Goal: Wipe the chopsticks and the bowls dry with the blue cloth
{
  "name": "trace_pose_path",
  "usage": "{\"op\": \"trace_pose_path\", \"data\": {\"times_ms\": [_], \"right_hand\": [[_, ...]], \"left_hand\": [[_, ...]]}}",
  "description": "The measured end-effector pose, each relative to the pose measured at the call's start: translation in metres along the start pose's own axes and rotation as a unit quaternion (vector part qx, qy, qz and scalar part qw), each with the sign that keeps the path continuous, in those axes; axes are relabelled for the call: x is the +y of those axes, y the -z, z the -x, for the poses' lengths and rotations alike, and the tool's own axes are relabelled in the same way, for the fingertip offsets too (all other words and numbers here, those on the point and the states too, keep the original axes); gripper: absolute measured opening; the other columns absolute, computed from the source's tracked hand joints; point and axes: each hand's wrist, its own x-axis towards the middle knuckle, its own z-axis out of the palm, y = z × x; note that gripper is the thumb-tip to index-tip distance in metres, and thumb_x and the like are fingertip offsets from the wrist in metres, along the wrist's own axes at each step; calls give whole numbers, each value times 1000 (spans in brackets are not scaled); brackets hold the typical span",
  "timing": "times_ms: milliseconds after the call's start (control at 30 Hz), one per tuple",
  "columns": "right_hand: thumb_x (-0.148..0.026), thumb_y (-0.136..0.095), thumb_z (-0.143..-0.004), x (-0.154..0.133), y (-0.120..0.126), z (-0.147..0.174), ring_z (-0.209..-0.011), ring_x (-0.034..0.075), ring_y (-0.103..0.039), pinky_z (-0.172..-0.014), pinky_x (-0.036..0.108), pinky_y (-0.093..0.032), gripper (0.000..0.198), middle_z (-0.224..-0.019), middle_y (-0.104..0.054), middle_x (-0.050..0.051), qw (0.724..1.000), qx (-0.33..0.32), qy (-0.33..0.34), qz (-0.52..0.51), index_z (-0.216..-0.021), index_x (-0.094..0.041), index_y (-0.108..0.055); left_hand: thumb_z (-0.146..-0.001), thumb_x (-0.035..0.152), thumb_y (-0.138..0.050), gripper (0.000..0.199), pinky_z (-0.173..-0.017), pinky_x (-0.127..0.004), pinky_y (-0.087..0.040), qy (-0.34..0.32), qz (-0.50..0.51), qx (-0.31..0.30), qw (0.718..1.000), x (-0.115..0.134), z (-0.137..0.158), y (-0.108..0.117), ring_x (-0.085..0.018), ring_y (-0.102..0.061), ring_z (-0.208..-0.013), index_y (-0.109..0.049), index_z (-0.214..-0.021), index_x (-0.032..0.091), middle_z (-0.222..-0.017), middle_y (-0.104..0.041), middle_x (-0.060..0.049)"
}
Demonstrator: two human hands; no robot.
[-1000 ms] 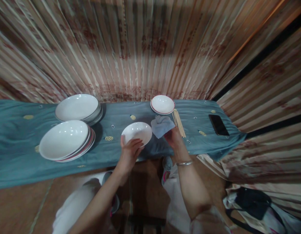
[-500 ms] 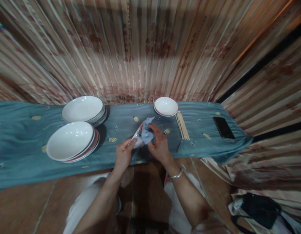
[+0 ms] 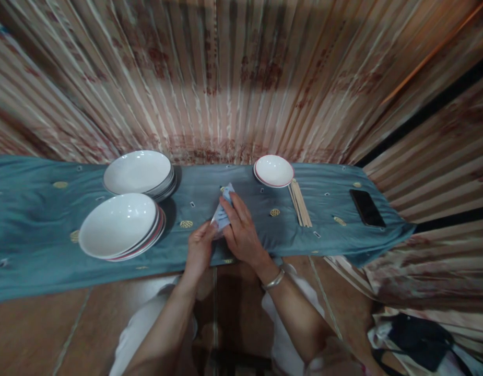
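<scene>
Over the front part of the table, my left hand (image 3: pixel 199 244) pinches the lower end of a small white patterned dish (image 3: pixel 216 231). Its exact shape cannot be made out, as fingers and cloth cover most of it. A light blue cloth (image 3: pixel 225 202) lies against the dish, pressed there by the fingers of my right hand (image 3: pixel 243 230). Both hands are close together, and the right wrist wears a silver bracelet. Left of them stands a stack of white bowls (image 3: pixel 118 227) with red-rimmed ones underneath. Behind it is another stack of white dishes (image 3: pixel 139 172).
Small red-rimmed bowls (image 3: pixel 274 171) stand at the back, with wooden chopsticks (image 3: pixel 299 203) in front. A black phone (image 3: pixel 367 208) lies at the right end of the blue-green tablecloth (image 3: pixel 202 183). A pleated curtain (image 3: pixel 225 104) hangs behind. A dark bag (image 3: pixel 421 339) is at lower right.
My right hand has moved slightly left and flattened the cloth over the dish. The dish's printed pattern, visible before, is now mostly covered. The view has shifted a little.
</scene>
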Motion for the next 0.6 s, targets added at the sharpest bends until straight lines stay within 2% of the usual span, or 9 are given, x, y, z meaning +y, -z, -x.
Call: {"op": "trace_pose_path", "data": {"times_ms": [133,300,467,600], "right_hand": [[-20,-34,-91,7,-1,-9,-146,19,-29,-121,44,-25,56,-156,-35,5,994,15,-65,-91,-147,-23,-38],[-26,-40,-91,20,-7,-17,-140,19,-39,-119,42,-27,48,-148,-48,3,967,54,-134,-208,-137,-24,-52],[-44,-48,-89,28,-18,-26,-123,21,-56,-112,38,-37,42,-130,-64,6,905,90,-245,-335,-121,-21,-64],[-48,-52,-87,32,-29,-29,-115,21,-61,-105,37,-44,43,-117,-71,6,859,96,-310,-396,-113,-19,-68]], "left_hand": [[-65,42,-80,30,-77,-31,-50,12,17,7,1000,-2,-2,2,-20,-67,-77,-76,-81,17,-74,-73,-2],[-63,44,-80,31,-82,-35,-51,35,36,7,999,-1,-3,4,-25,-68,-87,-75,-78,17,-73,-74,-4],[-61,47,-82,30,-88,-38,-51,46,53,8,997,5,-4,7,-29,-68,-99,-74,-74,21,-77,-76,-6],[-62,46,-82,35,-94,-41,-50,46,98,5,994,9,-5,11,-31,-66,-106,-74,-80,17,-84,-77,-9]]}}
